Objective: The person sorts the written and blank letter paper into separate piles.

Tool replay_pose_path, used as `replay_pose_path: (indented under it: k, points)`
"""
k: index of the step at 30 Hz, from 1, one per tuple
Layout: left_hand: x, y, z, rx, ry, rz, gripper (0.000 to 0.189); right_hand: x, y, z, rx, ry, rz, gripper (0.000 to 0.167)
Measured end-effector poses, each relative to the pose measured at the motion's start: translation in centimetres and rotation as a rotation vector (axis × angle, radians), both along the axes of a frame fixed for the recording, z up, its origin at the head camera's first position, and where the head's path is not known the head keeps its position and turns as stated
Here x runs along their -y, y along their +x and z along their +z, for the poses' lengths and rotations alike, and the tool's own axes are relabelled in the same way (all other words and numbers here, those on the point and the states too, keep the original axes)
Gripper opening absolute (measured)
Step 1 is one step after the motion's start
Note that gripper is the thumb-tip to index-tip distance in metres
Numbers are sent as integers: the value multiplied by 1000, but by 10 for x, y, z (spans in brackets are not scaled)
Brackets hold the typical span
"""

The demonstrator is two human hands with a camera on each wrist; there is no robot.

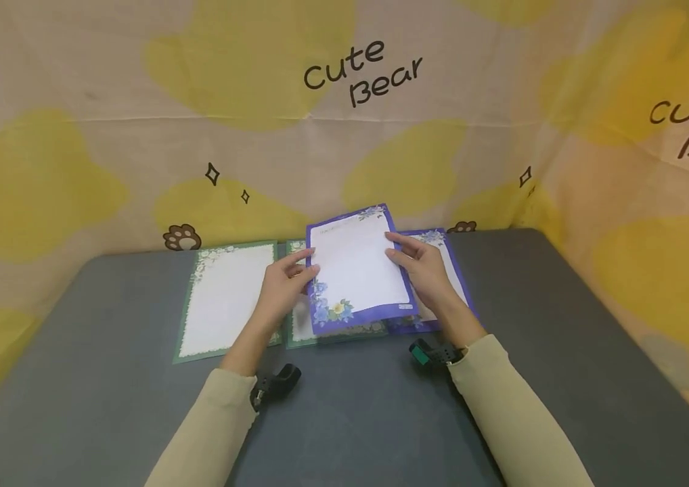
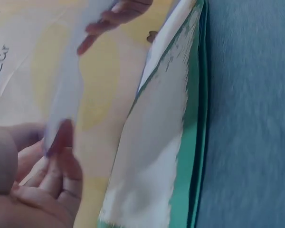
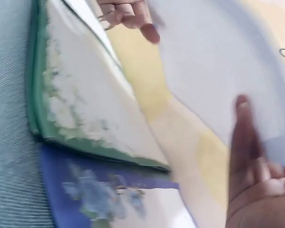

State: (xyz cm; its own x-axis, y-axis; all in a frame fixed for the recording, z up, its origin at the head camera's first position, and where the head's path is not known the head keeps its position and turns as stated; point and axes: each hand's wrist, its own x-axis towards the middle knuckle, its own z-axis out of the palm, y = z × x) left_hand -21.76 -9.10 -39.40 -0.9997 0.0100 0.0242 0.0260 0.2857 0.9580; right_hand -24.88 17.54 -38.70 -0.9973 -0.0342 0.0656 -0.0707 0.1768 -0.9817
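Observation:
Between both hands a purple-bordered sheet of stationery paper [image 1: 357, 267] is held up, tilted, with blue flowers at its lower left corner. My left hand [image 1: 280, 287] pinches its left edge between thumb and fingers. At the opposite edge, my right hand [image 1: 432, 270] grips the sheet the same way. Beneath it lies a green-bordered stack of paper [image 1: 302, 331], partly covered in the head view; the left wrist view shows its layered edge [image 2: 192, 156]. Another purple-bordered sheet [image 1: 461, 287] lies to the right, partly behind the right hand.
A second green-bordered sheet [image 1: 229, 297] with white flowers lies on the left of the grey table [image 1: 344, 419]. Behind the table hangs a yellow-patterned cloth [image 1: 259, 135] with printed lettering. Wrist cameras [image 1: 280, 382] are strapped to both wrists.

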Motion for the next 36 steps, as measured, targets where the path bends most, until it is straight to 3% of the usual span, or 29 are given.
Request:
replay_pose_path:
  k: [4,11,15,20,27,36]
  points:
    - [-14,-3,4,-36,23,19,39,-10,2,7,26,120,-24,41]
    - [-35,-9,9,-97,-57,7,42,-32,5,16,10,305,-68,45]
    - [-50,-9,11,-152,-108,15,44,-43,5,19,10,339,-91,46]
    - [-80,-8,12,-165,-154,15,48,-61,10,19,10,357,-181,45]
    - [-113,-7,11,-193,-270,7,51,-81,13,12,-1,396,-236,46]
    - [-126,-9,-5,-230,-462,-84,50,-100,11,-9,-68,554,-239,49]
